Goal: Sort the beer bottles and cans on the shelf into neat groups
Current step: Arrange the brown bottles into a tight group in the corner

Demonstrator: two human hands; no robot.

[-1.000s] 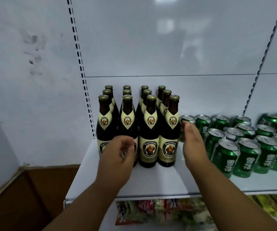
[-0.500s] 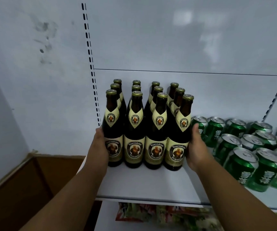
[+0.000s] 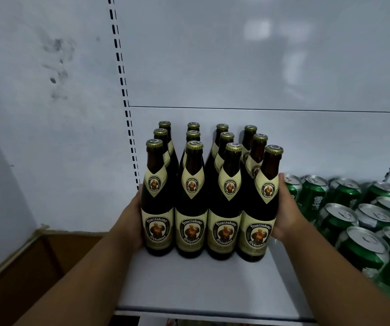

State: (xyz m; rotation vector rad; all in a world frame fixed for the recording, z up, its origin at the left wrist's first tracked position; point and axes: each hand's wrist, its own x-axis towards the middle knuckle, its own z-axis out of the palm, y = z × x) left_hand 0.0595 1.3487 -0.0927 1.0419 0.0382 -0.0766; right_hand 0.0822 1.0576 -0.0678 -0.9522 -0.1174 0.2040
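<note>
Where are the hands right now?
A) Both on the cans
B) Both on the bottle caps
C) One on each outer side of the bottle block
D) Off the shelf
C: the left hand presses the block's left side and the right hand its right side, the bottles between them.

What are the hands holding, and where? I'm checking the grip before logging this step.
The left hand and right hand press flat on the bottle block at its outer sides, around label height; neither grips one bottle.
</note>
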